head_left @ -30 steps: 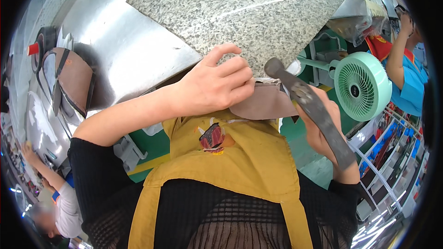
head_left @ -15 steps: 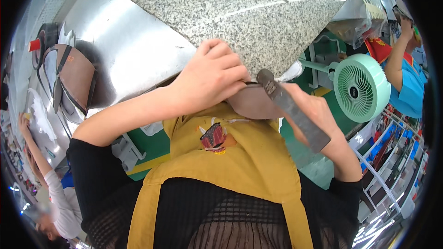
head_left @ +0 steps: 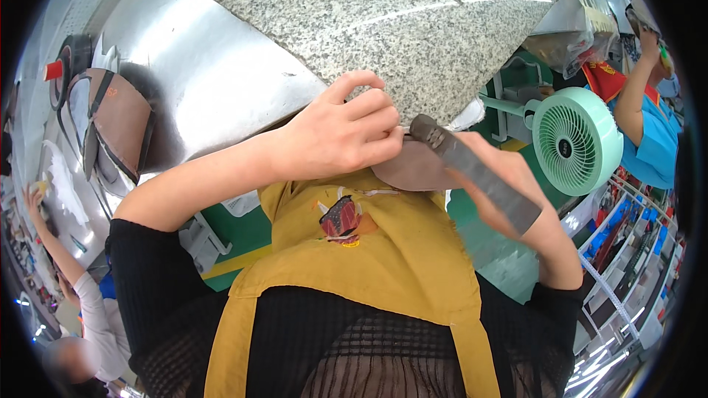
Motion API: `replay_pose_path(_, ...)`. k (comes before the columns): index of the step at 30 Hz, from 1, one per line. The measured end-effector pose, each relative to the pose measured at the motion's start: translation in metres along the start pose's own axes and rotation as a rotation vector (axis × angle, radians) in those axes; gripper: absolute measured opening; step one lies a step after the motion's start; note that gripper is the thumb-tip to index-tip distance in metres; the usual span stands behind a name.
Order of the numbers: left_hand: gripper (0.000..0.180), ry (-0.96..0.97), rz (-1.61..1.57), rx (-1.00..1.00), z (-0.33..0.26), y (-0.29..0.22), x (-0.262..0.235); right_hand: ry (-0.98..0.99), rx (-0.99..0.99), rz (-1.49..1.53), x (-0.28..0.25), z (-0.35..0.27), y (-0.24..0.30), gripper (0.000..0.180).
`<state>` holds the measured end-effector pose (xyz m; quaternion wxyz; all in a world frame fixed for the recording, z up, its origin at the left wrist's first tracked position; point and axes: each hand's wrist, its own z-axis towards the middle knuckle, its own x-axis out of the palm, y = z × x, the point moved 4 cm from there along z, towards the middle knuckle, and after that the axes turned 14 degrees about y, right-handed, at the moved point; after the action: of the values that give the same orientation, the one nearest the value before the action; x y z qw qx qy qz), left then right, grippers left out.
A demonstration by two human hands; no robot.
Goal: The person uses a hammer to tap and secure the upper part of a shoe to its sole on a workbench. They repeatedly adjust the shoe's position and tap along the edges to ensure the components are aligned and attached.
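Observation:
My left hand (head_left: 339,136) is curled over a brown leather piece (head_left: 413,171) and pinches it at the near corner of a speckled granite slab (head_left: 398,22). My right hand (head_left: 516,171) grips a long flat grey metal blade (head_left: 479,177). The blade's dark blunt tip rests on the leather right beside my left fingertips. Most of the leather is hidden under my left hand. A yellow apron (head_left: 361,250) over a black top fills the lower middle.
The slab lies on a shiny metal table (head_left: 214,74). Brown leather pieces with dark straps (head_left: 118,118) sit at the table's left. A green fan (head_left: 575,140) stands to the right. One person in blue (head_left: 649,125) works at the right, another (head_left: 81,302) at the lower left.
The blade has slid down and left, closer to my left fingers. My left hand has closed tighter over the leather. My right hand has come nearer.

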<state>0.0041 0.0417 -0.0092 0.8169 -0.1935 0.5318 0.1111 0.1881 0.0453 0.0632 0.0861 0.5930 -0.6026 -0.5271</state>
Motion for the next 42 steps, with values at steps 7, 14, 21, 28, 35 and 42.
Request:
replay_pose_path(7, 0.017, 0.025, -0.028, -0.070, -0.003, -0.003, -0.002, 0.036, 0.080, -0.160, 0.020, 0.008, -0.004, 0.029)
replay_pose_path(14, 0.021, -0.001, -0.209, -0.234, -0.007, 0.005, 0.003, 0.088, 0.072, -0.056, 0.013, 0.007, -0.003, 0.039)
replay_pose_path(21, 0.017, -0.047, -0.059, -0.121, -0.008, -0.004, 0.000, -0.102, -0.074, -0.133, 0.009, 0.002, 0.006, 0.046)
replay_pose_path(28, 0.017, -0.039, -0.038, -0.122, -0.012, -0.004, 0.003, -0.068, -0.005, 0.017, 0.008, 0.006, 0.007, 0.040)
replay_pose_path(35, 0.018, -0.025, -0.174, -0.244, -0.011, -0.002, 0.005, -0.010, 0.041, 0.016, 0.022, 0.006, 0.003, 0.035)
replay_pose_path(42, 0.014, 0.062, -0.343, -0.356, 0.002, -0.006, -0.001, -0.303, 0.160, 0.378, 0.018, -0.021, -0.024, 0.025)
